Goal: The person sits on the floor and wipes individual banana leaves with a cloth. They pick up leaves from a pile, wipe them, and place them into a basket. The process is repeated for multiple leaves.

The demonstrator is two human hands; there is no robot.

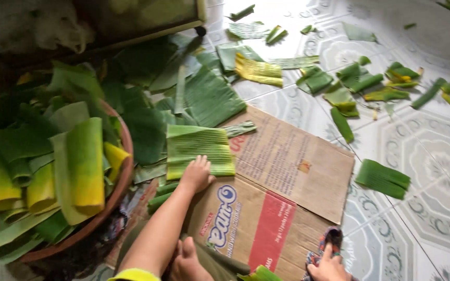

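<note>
My left hand (197,174) presses flat, fingers spread, on a banana leaf piece (200,150); my right hand (329,266) grips a patterned cloth (325,244).

The leaf lies on flattened cardboard (292,171), beside a basin (123,177) of rolled leaves on the tiled floor (423,151).

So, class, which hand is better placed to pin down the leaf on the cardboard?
Left, probably. The left hand rests flat on the near edge of the banana leaf; the right hand is off by the near side of the cardboard, gripping a patterned cloth.
</note>
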